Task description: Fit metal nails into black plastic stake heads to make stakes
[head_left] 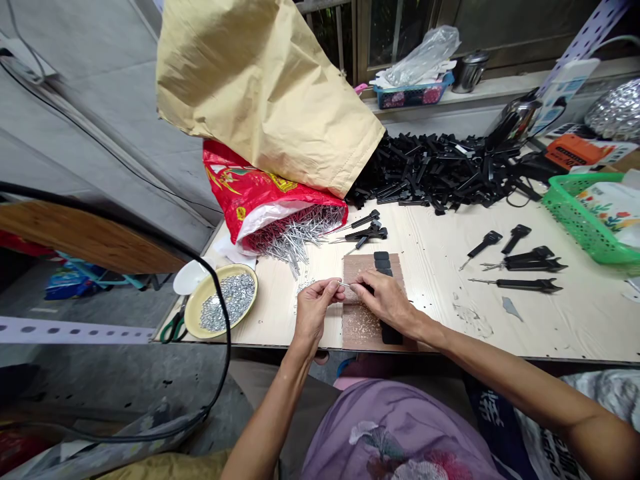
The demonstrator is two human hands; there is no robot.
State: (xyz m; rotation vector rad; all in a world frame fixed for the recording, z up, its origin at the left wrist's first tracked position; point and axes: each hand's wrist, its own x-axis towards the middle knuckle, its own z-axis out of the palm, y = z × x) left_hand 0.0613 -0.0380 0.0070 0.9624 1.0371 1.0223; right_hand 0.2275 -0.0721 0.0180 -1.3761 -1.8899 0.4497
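Thumb and forefinger of the left hand (316,303) pinch one end of a thin metal rod (344,285), while the fingertips of the right hand (383,300) grip its other end. The rod sits above the left edge of a brown mat (359,267), its long axis running crosswise from hand to hand and lying almost level; only a short bright length shows between the fingers, so which end is the tip cannot be told. Whether the right palm also encloses something dark is unclear. Black pads (382,264) line the mat's right side. Beyond the hands, loose metal rods (293,247) spill from the mouth of a red bag (280,190) onto the pale worktop (430,250), pointing in many directions. To the left stands a yellow bowl (193,315) of small metal pieces (227,301). Black-handled tools (527,285) lie on the right, their metal shafts pointing roughly left, the nearest one nearly parallel to the worktop's front edge. Behind them is a heap of black parts (440,170).
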